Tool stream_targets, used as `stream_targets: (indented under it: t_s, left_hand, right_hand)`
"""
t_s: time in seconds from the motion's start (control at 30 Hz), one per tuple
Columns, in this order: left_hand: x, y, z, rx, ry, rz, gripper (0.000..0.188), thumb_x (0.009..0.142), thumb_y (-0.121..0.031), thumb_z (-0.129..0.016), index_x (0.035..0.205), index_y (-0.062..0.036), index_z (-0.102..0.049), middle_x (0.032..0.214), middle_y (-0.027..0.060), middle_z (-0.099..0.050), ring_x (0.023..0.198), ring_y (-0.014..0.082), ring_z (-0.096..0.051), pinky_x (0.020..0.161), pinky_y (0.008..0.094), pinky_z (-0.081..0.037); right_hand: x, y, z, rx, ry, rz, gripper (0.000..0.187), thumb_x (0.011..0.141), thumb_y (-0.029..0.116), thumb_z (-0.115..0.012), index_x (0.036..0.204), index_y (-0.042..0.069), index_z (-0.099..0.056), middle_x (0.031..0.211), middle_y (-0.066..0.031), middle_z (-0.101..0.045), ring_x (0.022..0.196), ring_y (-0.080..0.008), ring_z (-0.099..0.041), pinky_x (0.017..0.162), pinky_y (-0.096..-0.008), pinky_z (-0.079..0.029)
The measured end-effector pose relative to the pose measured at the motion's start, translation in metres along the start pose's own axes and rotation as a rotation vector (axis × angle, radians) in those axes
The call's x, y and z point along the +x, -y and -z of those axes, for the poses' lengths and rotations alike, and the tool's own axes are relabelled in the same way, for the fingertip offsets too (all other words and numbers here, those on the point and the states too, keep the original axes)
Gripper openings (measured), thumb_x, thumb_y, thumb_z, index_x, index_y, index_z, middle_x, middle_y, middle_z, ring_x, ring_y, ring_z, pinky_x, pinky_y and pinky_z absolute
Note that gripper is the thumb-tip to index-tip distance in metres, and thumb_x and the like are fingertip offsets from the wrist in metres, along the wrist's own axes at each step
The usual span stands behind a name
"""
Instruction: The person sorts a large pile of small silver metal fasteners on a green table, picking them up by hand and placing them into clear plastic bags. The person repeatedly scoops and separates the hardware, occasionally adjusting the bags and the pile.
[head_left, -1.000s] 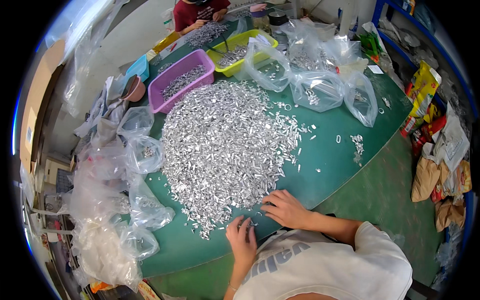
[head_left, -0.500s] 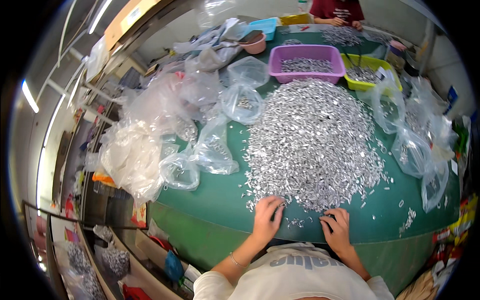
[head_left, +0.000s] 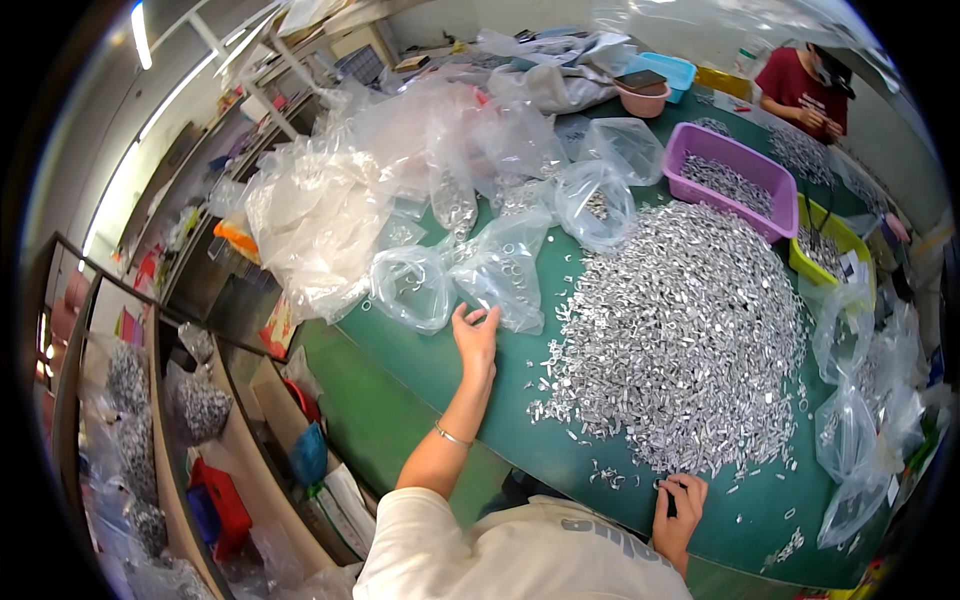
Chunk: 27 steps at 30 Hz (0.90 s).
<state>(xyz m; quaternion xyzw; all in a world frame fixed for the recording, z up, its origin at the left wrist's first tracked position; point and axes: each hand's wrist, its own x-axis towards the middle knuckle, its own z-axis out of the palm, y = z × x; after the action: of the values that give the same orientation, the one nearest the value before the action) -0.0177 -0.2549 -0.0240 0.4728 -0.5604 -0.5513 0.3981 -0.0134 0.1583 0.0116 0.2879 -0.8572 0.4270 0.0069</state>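
Green table (head_left: 440, 380) fills the view from nine o'clock round to four o'clock. Heap of small silvery metal pieces (head_left: 680, 330) lies on it right of centre, spreading toward three o'clock. Crumpled clear plastic sheeting and bags (head_left: 330, 210) pile up at ten to eleven o'clock. Purple tray (head_left: 760, 170) and yellow-green tray (head_left: 860, 250) of the same pieces stand at two o'clock, beyond the heap; another person in a red top (head_left: 800, 90) works at one o'clock. Clear plastic bag (head_left: 500, 265) rests just left of the heap. Left hand (head_left: 475, 340), fingers spread apart, touches this bag's near edge. Right hand (head_left: 678, 510), at five o'clock by the heap's near fringe, has fingers curled together; whether they pinch a piece cannot be told.
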Motion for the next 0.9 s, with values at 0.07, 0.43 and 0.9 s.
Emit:
stream_targets:
  t_s: [0.07, 0.43, 0.9]
  left_hand:
    - [0.013, 0.005, -0.001, 0.07, -0.068, -0.102, 0.067, 0.079, -0.021, -0.082, 0.128, 0.0068, -0.047, 0.075, -0.001, -0.057, 0.062, 0.0068, -0.051, 0.052, 0.0218, -0.041]
    - [0.019, 0.004, -0.033, -0.038, -0.375, -0.352, 0.035, 0.078, -0.019, -0.08, 0.096, 0.0026, -0.059, 0.077, -0.0008, -0.049, 0.069, 0.008, -0.047, 0.058, 0.0255, -0.04]
    - [0.035, 0.008, -0.024, -0.303, -0.027, -0.281, 0.015, 0.089, -0.007, -0.065, 0.09, 0.0004, -0.053, 0.093, 0.0118, -0.062, 0.088, 0.0189, -0.06, 0.084, 0.0337, -0.05]
  right_hand:
    - [0.001, 0.001, 0.001, -0.014, 0.019, 0.001, 0.014, 0.079, -0.005, -0.064, 0.092, -0.001, -0.065, 0.101, -0.0159, -0.059, 0.097, -0.0363, -0.053, 0.086, -0.0446, -0.042]
    - [0.0, 0.005, -0.002, -0.064, 0.026, -0.022, 0.012, 0.081, -0.006, -0.061, 0.092, -0.004, -0.065, 0.1, -0.017, -0.059, 0.097, -0.0357, -0.053, 0.086, -0.0454, -0.042]
    - [-0.003, 0.003, -0.007, -0.092, -0.036, 0.019, 0.009, 0.081, -0.005, -0.062, 0.09, -0.004, -0.064, 0.095, -0.0162, -0.059, 0.094, -0.0342, -0.053, 0.083, -0.0436, -0.042]
